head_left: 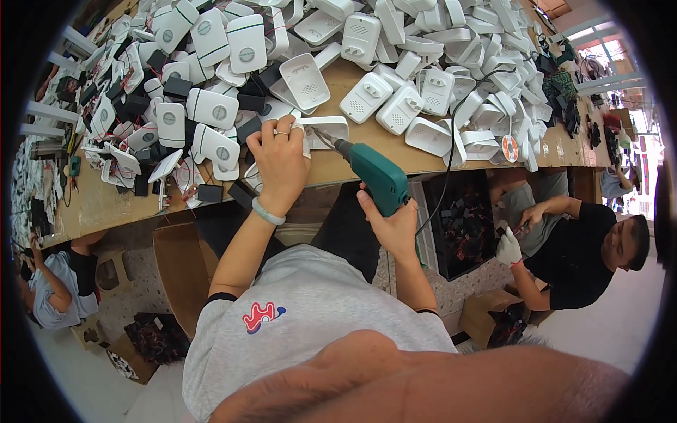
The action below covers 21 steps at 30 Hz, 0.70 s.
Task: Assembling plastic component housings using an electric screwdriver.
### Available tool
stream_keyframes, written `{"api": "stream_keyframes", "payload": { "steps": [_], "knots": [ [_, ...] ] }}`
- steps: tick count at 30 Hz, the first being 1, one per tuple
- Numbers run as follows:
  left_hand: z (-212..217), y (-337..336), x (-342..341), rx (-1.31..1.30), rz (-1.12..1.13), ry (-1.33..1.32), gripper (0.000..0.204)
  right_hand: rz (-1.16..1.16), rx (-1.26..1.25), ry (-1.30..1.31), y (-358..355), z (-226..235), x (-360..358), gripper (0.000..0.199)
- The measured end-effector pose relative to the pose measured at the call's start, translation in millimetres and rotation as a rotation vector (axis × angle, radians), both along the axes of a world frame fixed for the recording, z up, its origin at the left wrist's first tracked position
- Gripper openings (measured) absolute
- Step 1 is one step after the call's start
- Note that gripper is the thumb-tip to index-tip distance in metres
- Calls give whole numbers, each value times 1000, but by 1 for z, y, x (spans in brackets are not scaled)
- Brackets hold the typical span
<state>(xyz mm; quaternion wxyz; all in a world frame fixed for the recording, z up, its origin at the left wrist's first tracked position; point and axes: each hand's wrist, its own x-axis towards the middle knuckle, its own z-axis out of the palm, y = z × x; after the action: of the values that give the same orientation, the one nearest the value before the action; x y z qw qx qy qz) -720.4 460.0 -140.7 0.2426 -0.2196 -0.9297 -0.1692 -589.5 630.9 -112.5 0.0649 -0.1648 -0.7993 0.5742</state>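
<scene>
Two hands share the work: the left hand [281, 158] pins a white rectangular plastic housing [326, 131] at the wooden tabletop [367, 158] edge, fingers curled over it; at four o'clock, the right hand [393, 227] grips the teal electric screwdriver [374, 173]. Best keep the bit square and the housing flat.

Assembly workshop: a long wooden workbench [395, 166] heaped with white plastic housings [367, 95], a corded electric screwdriver [377, 176], co-workers seated alongside.
</scene>
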Motion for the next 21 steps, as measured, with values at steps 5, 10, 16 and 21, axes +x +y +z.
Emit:
{"api": "stream_keyframes", "payload": {
  "steps": [5,10,16,21],
  "knots": [
    [2,0,-1,-10,-4,-7,19,-44,-105,67,-1,-1,6,23],
    [1,2,-4,-19,-2,-18,22,-29,-84,24,2,1,3,22],
    [-1,3,-3,-15,5,-40,22,-88,-196,57,5,6,18,22],
    [-1,2,1,45,32,-14,16,-145,-295,67,9,19,34,26]
  ]
}}
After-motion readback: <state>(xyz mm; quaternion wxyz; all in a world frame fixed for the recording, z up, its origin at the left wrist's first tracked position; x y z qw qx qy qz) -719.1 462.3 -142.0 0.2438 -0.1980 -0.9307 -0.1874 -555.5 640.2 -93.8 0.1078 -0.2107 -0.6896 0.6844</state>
